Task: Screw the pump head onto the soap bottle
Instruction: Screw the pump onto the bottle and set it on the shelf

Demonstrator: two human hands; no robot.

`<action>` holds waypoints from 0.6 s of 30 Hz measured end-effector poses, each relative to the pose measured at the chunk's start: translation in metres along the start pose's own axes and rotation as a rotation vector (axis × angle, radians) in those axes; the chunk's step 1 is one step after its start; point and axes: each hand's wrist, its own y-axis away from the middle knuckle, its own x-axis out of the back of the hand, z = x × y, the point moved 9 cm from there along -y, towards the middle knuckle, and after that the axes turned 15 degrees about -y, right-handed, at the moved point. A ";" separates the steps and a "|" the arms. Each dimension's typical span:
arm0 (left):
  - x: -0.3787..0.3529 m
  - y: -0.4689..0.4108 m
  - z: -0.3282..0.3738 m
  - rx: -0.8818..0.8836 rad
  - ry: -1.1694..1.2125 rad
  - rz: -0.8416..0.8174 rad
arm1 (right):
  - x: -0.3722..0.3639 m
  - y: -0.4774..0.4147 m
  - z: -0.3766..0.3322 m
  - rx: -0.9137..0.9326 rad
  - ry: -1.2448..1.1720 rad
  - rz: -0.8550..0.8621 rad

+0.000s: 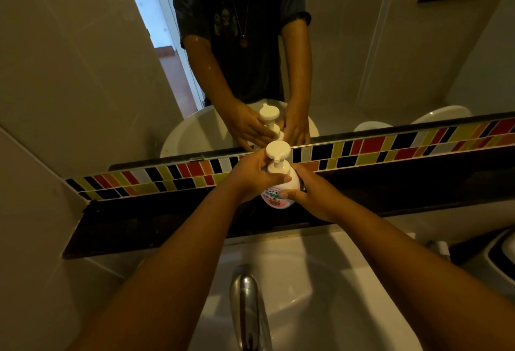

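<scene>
A white soap bottle (278, 197) with a pink label stands upright on the dark shelf (156, 228) below the mirror. Its white pump head (277, 151) sits on top of the neck, with the nozzle facing me. My left hand (250, 175) wraps the bottle's upper part at the pump collar, thumb across the front. My right hand (312, 194) grips the bottle's lower right side, thumb on the label. The bottle's base and the collar threads are hidden by my fingers.
A mirror (362, 58) above the shelf reflects a person's torso, hands and the bottle. A strip of coloured tiles (390, 147) runs along the mirror's bottom edge. Below the shelf lie a white sink (320, 281) and a chrome tap (248, 300).
</scene>
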 end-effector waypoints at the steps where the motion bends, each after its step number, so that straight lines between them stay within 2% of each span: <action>1: 0.000 0.000 0.001 -0.007 -0.023 -0.007 | 0.000 0.000 -0.001 -0.002 -0.003 0.001; 5: -0.003 0.008 0.002 -0.044 -0.084 -0.024 | 0.001 0.001 -0.003 -0.037 -0.012 -0.007; 12: 0.000 0.031 -0.018 0.001 0.061 -0.031 | 0.014 0.010 -0.019 -0.139 0.074 -0.077; 15: -0.001 0.032 -0.028 0.024 0.010 -0.027 | 0.034 0.017 -0.053 -0.065 0.057 -0.029; 18: -0.003 0.029 -0.033 0.030 -0.001 -0.010 | 0.037 0.020 -0.097 0.120 0.213 -0.045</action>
